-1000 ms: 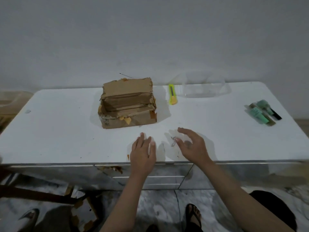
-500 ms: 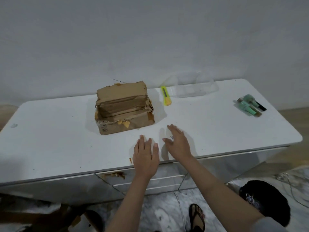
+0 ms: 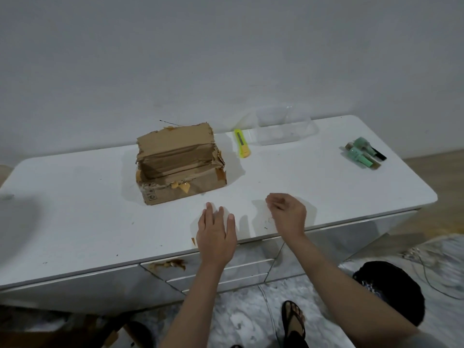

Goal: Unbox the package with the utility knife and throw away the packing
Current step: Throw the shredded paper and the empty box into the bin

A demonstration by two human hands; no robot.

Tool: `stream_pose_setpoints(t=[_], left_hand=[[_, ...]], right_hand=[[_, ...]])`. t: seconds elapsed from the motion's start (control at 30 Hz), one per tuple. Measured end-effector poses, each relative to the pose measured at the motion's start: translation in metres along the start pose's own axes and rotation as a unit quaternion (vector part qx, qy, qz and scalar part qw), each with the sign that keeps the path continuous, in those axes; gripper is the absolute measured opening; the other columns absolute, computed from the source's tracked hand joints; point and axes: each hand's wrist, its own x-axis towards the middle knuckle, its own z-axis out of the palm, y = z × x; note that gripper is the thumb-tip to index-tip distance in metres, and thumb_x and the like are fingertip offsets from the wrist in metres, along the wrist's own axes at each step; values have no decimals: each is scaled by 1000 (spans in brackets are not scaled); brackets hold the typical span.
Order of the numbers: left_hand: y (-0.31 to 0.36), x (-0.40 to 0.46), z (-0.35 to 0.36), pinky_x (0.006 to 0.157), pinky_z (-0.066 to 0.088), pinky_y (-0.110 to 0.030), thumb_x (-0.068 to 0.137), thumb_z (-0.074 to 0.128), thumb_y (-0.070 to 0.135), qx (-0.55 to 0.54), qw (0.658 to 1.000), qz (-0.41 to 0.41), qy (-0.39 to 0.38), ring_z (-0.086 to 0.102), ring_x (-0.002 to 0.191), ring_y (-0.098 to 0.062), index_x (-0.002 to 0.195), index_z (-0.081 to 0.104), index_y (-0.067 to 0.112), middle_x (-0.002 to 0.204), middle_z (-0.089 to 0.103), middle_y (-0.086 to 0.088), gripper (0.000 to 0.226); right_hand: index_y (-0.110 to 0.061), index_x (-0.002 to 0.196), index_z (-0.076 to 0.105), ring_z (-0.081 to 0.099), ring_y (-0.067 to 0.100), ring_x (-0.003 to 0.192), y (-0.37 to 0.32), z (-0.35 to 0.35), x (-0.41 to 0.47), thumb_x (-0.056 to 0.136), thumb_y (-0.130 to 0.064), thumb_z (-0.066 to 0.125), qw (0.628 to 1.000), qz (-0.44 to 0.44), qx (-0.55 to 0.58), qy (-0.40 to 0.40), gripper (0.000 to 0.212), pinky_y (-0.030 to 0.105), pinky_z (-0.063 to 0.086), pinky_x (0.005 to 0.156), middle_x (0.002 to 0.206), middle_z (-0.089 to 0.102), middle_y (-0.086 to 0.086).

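Note:
An open, torn cardboard box (image 3: 180,169) stands on the white cabinet top (image 3: 75,209), its flap raised at the back. A yellow utility knife (image 3: 242,146) lies just right of the box, untouched. My left hand (image 3: 217,232) rests flat near the front edge, fingers spread, in front of the box's right corner. My right hand (image 3: 288,214) hovers low to its right with fingers half curled; nothing shows in it. Faint sheen around both hands may be clear film, but I cannot tell.
A clear plastic tray (image 3: 283,129) sits at the back against the wall. Green bottles (image 3: 362,155) lie at the right end. Below are drawers, a marble floor, a black round object (image 3: 391,290), a thin cable (image 3: 431,280) and my sandalled foot (image 3: 293,320).
My view has tilted and shifted left. My right hand has lifted and curled its fingers, moving slightly right of where it lay flat. My left hand stays flat on the top.

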Motion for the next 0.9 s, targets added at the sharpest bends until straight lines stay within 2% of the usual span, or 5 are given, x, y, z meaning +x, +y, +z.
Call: stream_pose_setpoints(t=[0.1,0.23,0.53,0.77,0.9], left_hand=[[1,1,1,116,13,-39,97,27,47,-15,1000,-11,-1,13,145,-24,138,46,19,158,20,-6,54],[15,-5,6,117,10,-41,97,28,47,-34,999,1,2,13,146,-22,139,44,16,157,22,-6,55],[95,-42,73,116,-5,-51,96,22,55,116,984,73,-117,-12,146,-29,149,9,2,159,-6,-15,76],[194,-79,147,117,-7,-45,98,29,48,45,950,222,-213,-10,145,-37,148,24,7,159,4,-12,65],[236,-74,181,117,-3,-47,97,38,40,-22,957,221,-189,9,147,-22,143,38,14,157,21,-5,52]], right_hand=[[5,92,66,68,23,78,-6,-22,9,76,14,66,990,73,112,45,18,35,54,87,90,69,22],[5,96,64,68,13,71,-10,-59,8,77,15,66,989,71,115,67,22,32,54,82,90,68,22],[11,101,61,66,-1,64,2,-147,23,78,15,65,984,57,111,130,24,18,55,74,91,66,22],[10,102,60,67,-2,65,30,-241,42,78,15,64,979,66,95,169,24,13,55,71,86,67,14],[1,94,65,67,-4,65,48,-313,53,77,11,68,972,75,70,210,21,11,54,69,80,68,7]])
